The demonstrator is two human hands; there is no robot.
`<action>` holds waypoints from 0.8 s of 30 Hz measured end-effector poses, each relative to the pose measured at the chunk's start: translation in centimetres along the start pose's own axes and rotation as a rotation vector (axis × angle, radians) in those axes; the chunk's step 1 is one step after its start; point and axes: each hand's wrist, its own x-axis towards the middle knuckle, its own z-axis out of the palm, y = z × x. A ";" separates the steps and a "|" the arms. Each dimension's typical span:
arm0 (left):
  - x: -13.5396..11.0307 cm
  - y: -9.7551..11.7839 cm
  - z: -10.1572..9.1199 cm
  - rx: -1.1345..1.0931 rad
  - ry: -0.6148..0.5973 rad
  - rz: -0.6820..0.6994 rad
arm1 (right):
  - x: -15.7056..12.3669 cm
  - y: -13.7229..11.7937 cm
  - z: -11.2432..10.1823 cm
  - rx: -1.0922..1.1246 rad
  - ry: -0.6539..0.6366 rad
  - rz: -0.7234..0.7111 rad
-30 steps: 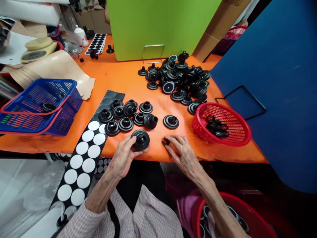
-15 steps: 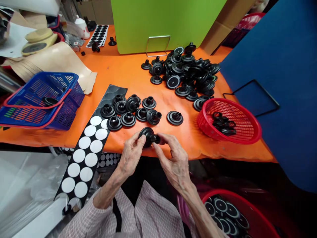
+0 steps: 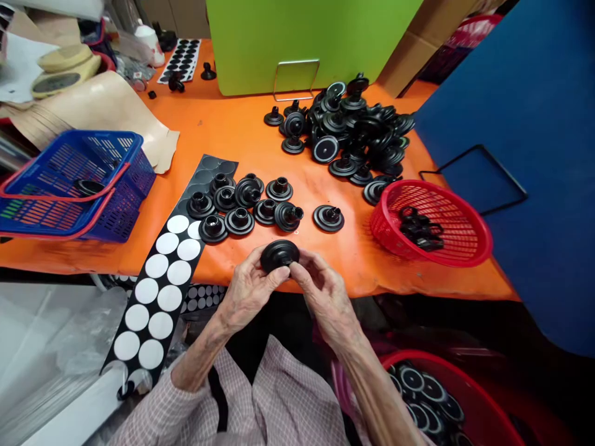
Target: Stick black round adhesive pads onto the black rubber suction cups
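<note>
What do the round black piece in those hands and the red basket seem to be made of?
The round black flanged disc looks like moulded rubber or plastic: matte, softly sheened. The red mesh basket looks like glossy moulded plastic, its openings evenly formed.

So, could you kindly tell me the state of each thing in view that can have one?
left hand: gripping the cup
right hand: gripping the cup
black rubber cup: held above the table
adhesive dot strip: white dots on near part, far end bare
red mesh basket: holding small black parts
blue plastic basket: holding one black part
red tub: filled with black discs
</note>
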 end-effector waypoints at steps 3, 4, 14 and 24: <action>-0.4 -0.2 -0.2 0.083 -0.003 0.065 | -0.2 0.2 0.6 -0.033 0.056 -0.022; -0.5 -0.3 -0.3 0.098 0.002 0.068 | -0.4 0.3 0.7 -0.050 0.059 -0.020; 4.4 -0.1 -1.5 0.444 0.238 0.125 | 6.8 0.2 -4.1 -0.670 0.407 -0.259; 1.8 1.0 0.1 0.919 0.505 0.316 | 4.1 -0.1 -3.8 -0.570 0.364 -0.392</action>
